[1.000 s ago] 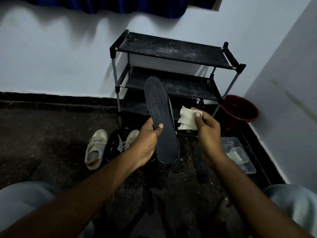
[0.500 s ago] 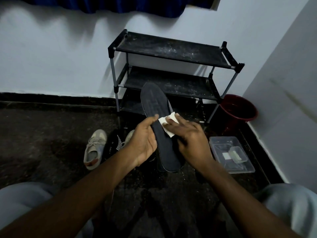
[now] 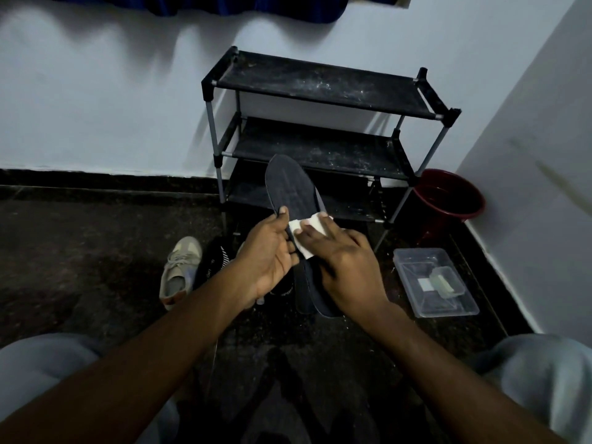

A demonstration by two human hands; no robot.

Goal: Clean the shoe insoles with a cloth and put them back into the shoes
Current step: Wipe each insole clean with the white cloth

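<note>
Insole (image 3: pixel 288 187) held raised, toe end far, in front of the shoe rack (image 3: pixel 320 81). Left grip (image 3: pixel 266 251) clasps its left edge mid-length, thumb on top. Right grip (image 3: pixel 346 264), fingers flat, presses cloth (image 3: pixel 307 229) onto it. Likely light and bendy: support mid-length.

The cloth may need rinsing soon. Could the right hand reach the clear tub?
Probably yes: the clear tub sits on the floor beside the right hand, nothing between them, though that hand presses the cloth.
</note>
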